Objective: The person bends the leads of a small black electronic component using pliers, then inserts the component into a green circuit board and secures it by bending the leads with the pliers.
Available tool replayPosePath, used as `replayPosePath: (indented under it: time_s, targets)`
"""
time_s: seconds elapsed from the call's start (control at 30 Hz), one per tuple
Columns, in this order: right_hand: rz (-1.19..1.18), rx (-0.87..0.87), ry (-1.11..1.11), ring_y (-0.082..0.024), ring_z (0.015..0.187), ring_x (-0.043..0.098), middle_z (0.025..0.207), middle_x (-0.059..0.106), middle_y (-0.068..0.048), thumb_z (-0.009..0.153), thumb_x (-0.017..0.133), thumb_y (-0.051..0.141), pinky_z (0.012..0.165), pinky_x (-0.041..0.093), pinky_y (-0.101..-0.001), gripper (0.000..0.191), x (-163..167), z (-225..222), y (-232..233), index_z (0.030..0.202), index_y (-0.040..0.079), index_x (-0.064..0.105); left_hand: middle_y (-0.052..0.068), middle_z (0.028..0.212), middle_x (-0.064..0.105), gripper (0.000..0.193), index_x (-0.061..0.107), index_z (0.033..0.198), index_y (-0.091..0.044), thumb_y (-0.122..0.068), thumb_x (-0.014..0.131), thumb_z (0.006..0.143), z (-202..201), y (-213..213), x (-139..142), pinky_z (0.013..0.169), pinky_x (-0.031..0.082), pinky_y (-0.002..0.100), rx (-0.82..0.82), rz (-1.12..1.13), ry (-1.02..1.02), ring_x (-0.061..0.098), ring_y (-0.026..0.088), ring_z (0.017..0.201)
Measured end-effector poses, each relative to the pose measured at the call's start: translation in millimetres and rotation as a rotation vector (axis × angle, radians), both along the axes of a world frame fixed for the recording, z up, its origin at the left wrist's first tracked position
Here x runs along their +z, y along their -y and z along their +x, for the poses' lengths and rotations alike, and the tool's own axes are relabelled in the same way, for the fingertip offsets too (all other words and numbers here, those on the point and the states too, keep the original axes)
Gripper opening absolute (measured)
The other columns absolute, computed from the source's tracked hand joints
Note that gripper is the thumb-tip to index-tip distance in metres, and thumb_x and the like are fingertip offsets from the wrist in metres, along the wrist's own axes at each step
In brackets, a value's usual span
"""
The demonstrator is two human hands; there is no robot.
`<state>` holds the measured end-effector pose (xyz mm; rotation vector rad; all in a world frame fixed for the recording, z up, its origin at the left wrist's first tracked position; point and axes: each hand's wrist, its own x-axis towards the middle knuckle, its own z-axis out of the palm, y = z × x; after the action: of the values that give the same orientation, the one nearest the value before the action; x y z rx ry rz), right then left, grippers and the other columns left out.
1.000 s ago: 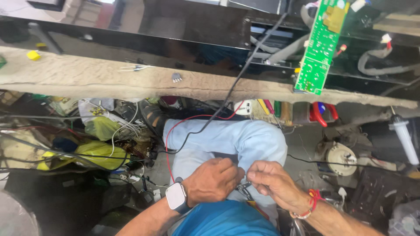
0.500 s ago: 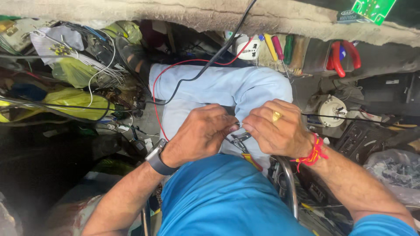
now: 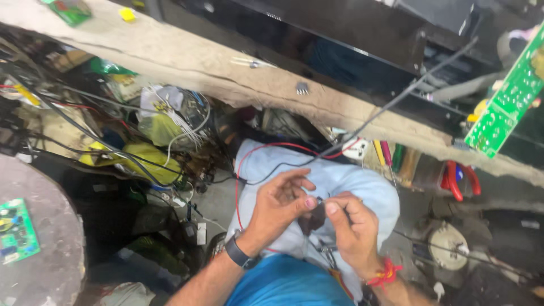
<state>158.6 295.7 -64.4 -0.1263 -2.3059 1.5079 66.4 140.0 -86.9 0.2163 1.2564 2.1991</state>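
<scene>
Two hands meet over the person's lap, above light blue trousers (image 3: 351, 190). Left hand (image 3: 280, 201), with a dark watch (image 3: 238, 253) on its wrist, is half curled, thumb and forefinger pinching a small dark part (image 3: 317, 212) while the other fingers spread loosely. Right hand (image 3: 354, 226), with a red thread band (image 3: 385, 275) at the wrist, is closed in a pinch on the same part from the other side, fingertips touching those of the left. What the part is cannot be told; it sits between the two thumbs, just above the knees. A thin red wire (image 3: 266, 148) loops across the trousers, and a black cable (image 3: 396, 102) runs up from near the hands to the worn wooden bench edge (image 3: 226, 73). A green circuit board (image 3: 504, 107) hangs at upper right, and red-handled pliers (image 3: 459, 178) lie under the bench. Tangled wires and a yellow bag (image 3: 141, 158) fill the left, with another small green board (image 3: 17, 229) on a round grey surface (image 3: 54, 249) at far left.
</scene>
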Motion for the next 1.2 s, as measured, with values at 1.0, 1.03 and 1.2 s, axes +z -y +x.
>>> replayPosePath:
  time_s: [1.0, 1.03, 1.2]
  targets:
    - [1.241, 0.159, -0.487, -0.032, 0.062, 0.064, 0.090, 0.065, -0.014, 0.099, 0.063, 0.009, 0.052, 0.046, -0.0426, 0.010, 112, -200, 59, 0.091, 0.004, 0.066, 0.018, 0.111, 0.074, 0.045, 0.046, 0.135, 0.007, -0.008, 0.068, 0.099, 2, 91, -31, 0.078, 0.057, 0.028, 0.374, 0.012, 0.026, 0.068, 0.014, 0.086]
    - [1.221, 0.154, -0.513, -0.033, 0.062, 0.063, 0.085, 0.064, -0.014, 0.100, 0.063, 0.008, 0.053, 0.046, -0.0426, 0.011, 109, -200, 57, 0.091, 0.003, 0.066, 0.019, 0.110, 0.075, 0.040, 0.049, 0.131, 0.008, -0.009, 0.068, 0.099, 3, 94, -32, 0.079, 0.057, 0.028, 0.362, 0.024, 0.041, 0.068, 0.014, 0.086]
    - [1.063, 0.190, -0.576, -0.035, 0.067, 0.058, 0.071, 0.057, -0.015, 0.106, 0.060, -0.003, 0.061, 0.044, -0.0413, 0.017, 104, -201, 43, 0.089, -0.003, 0.063, 0.017, 0.105, 0.077, 0.034, 0.061, 0.125, 0.008, -0.010, 0.070, 0.098, 5, 97, -26, 0.075, 0.058, 0.028, 0.300, 0.017, 0.077, 0.068, 0.012, 0.082]
